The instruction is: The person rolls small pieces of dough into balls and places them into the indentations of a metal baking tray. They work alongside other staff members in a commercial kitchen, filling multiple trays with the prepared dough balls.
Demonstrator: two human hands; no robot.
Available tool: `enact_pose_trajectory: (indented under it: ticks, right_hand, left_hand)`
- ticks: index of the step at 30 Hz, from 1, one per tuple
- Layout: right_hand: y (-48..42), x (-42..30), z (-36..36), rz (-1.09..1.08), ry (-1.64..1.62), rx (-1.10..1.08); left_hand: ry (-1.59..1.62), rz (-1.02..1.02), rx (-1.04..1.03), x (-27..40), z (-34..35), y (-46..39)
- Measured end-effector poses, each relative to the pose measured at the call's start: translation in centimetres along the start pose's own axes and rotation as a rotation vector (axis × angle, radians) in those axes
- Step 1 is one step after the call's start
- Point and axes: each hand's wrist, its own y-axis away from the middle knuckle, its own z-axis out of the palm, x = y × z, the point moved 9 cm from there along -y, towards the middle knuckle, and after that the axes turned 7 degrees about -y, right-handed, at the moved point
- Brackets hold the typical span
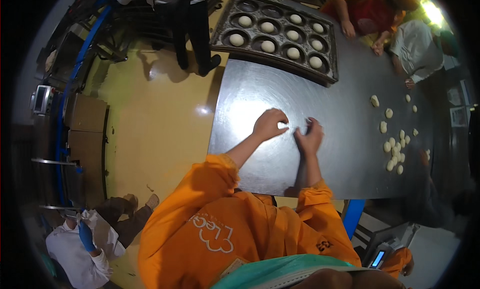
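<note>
Both my hands hover over the bare left part of a steel table, with no dough between them. My left hand has its fingers curved and parted from the thumb. Close by on its right, my right hand is spread, thumb apart from the fingers. Beyond them lies a dark multi-cup baking pan holding several round dough balls, one to a cup; two cups at its far left hold none. More small dough pieces are scattered on the table to the right.
Two people stand at the table's far right, one person's hand near the pan. Another person in dark trousers stands beyond the table's left edge. A person with a blue glove is at lower left. A device with a lit display sits at lower right.
</note>
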Motion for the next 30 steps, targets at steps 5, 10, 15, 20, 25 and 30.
enact_pose_trajectory:
  ticks: [5,10,15,20,25,30]
  right_hand:
    - [8.6,1.3,-1.4,-0.099,-0.145,-0.223]
    - [1.0,7.0,-6.1,-0.082,0.292,0.055]
    - [-1.4,1.8,0.1,0.127,-0.226,-0.026]
    - [7.3,5.8,-3.9,-0.106,-0.108,-0.153]
    - [-0.9,8.0,-5.4,-0.167,0.215,0.036]
    - [1.1,3.0,-0.3,0.089,-0.121,-0.160]
  left_hand:
    - [0.121,0.248,-0.124,0.1,-0.4,7.6]
    - [-0.220,0.224,-0.044,-2.3,-3.8,0.7]
    - [0.092,0.068,-0.167,1.2,3.4,-1.8]
    - [0.103,0.229,-0.244,0.0,-0.2,5.1]
    - [-0.145,0.239,-0.027,0.4,-0.7,-4.0]
    - [0.203,0.105,-0.344,3.2,5.8,-2.3]
